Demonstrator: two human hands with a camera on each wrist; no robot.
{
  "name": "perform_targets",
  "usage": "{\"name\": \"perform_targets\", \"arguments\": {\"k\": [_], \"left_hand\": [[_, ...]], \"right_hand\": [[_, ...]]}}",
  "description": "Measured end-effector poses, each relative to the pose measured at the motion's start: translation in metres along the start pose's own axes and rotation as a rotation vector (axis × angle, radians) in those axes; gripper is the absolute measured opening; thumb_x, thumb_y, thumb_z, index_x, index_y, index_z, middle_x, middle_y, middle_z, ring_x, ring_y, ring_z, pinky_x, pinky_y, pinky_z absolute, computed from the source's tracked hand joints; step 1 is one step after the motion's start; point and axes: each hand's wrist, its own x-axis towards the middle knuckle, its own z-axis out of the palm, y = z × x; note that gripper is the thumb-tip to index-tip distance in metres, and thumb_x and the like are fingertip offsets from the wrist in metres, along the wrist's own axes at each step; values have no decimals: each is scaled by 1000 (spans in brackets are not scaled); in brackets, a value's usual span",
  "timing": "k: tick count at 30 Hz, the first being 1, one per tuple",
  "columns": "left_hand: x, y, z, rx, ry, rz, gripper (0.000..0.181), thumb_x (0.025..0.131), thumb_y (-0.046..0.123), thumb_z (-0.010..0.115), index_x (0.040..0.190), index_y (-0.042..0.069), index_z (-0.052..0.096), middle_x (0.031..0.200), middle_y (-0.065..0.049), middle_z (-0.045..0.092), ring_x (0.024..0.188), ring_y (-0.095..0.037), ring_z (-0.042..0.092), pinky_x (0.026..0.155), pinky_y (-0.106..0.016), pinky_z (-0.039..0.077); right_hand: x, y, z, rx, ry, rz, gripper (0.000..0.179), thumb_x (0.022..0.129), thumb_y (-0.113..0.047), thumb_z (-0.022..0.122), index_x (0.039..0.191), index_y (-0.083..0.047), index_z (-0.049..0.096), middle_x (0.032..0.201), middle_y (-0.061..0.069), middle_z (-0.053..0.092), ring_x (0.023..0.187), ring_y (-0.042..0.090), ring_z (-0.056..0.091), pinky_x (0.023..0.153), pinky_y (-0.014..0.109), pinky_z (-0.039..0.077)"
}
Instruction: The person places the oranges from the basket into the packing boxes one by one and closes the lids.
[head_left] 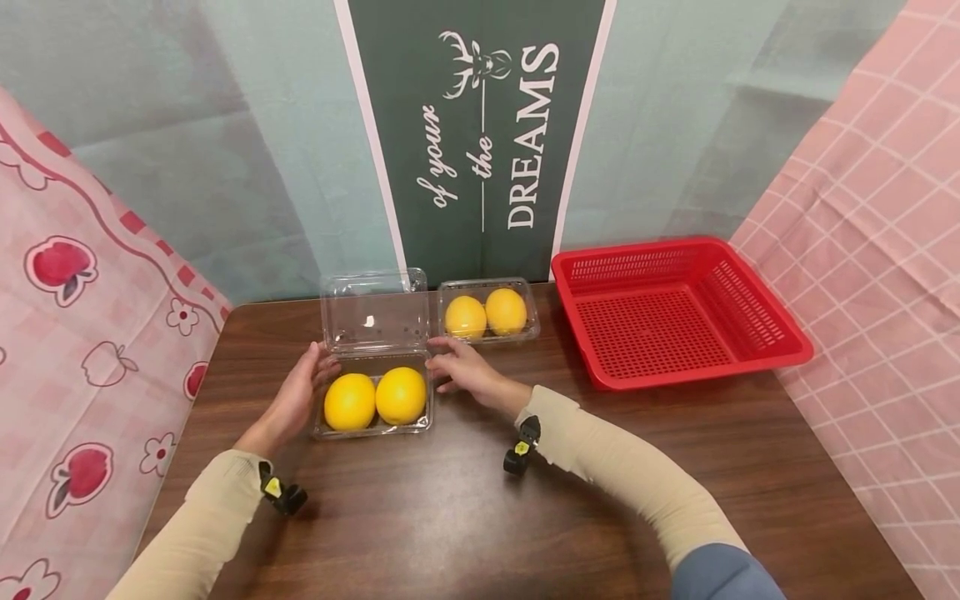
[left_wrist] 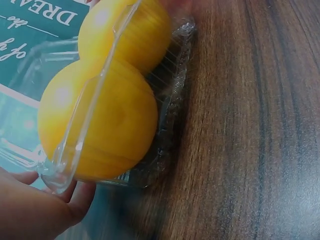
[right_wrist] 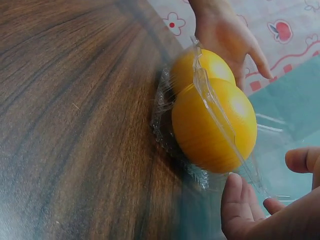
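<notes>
A clear plastic clamshell box lies on the table with its lid raised at the back. Two oranges, a left one and a right one, sit side by side in its base. My left hand is at the box's left side, fingers near the hinge corner. On the opposite side, my right hand has its fingertips right at the box wall, the thumb apart. Both hands' fingers are extended, not curled round the box.
Behind my right hand, a closed clear box holds two more oranges. A red perforated basket stands at the back right of the brown wooden table. Cloth curtains border the table at the back and sides.
</notes>
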Motion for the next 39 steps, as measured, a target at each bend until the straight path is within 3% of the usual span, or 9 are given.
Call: {"name": "perform_targets", "arguments": {"k": [7, 13, 18, 22, 27, 32, 36, 39], "left_hand": [[3, 9, -5, -62, 16, 38, 73, 110, 52, 11, 162, 3, -4, 164, -32, 10, 151, -43, 16, 124, -56, 11], [4, 19, -9, -48, 46, 57, 77, 108, 56, 12, 161, 1, 8, 162, -29, 16, 147, -38, 22, 116, -45, 29], [1, 26, -13, -30, 69, 64, 81, 108, 58, 13, 159, -4, 17, 163, -27, 18, 147, -36, 24, 113, -40, 32], [-4, 31, -16, 7, 90, 87, 82, 107, 59, 13, 157, -6, 24, 161, -26, 24, 143, -34, 30, 111, -36, 34], [-13, 34, -18, 30, 109, 115, 84, 107, 61, 18, 152, -9, 31, 148, -13, 42, 126, -19, 44, 100, -27, 40], [-20, 35, -17, -39, 117, 122, 73, 107, 59, 27, 138, -4, 43, 123, 12, 55, 115, -10, 48, 94, -24, 42], [-24, 36, -17, -75, 123, 108, 58, 107, 57, 31, 129, 5, 46, 115, 17, 58, 113, -7, 50, 92, -23, 43], [-26, 38, -16, -63, 126, 88, 58, 107, 57, 33, 130, 6, 45, 114, 17, 57, 112, -5, 49, 91, -22, 43]], "right_hand": [[4, -6, 2, -36, 69, -76, 48, 93, -5, 59, 141, -4, 51, 98, 9, 67, 79, 14, 62, 77, 42, 60], [3, -10, 2, -89, 128, -126, 41, 92, -5, 62, 133, -7, 57, 90, 4, 64, 75, 18, 58, 70, 40, 58], [1, -11, 1, -79, 156, -184, 36, 93, -5, 62, 129, -5, 62, 87, 9, 64, 76, 26, 58, 64, 39, 56], [-1, -15, -1, -69, 133, -210, 33, 95, -8, 60, 127, -4, 62, 99, 21, 69, 85, 31, 63, 61, 31, 54], [-7, -22, 0, -54, 84, -213, 28, 99, -9, 59, 126, -2, 60, 111, 30, 68, 93, 36, 65, 60, 24, 51], [-15, -31, 2, -43, 50, -241, 21, 101, -12, 59, 119, 0, 60, 101, 22, 69, 81, 23, 63, 57, 24, 50], [-21, -37, 4, -53, 27, -240, 20, 102, -17, 61, 114, -1, 61, 96, 14, 70, 79, 19, 62, 56, 24, 50], [-23, -40, 5, -58, 15, -231, 23, 102, -22, 63, 113, -1, 60, 95, 12, 69, 80, 20, 63, 56, 24, 50]]}}
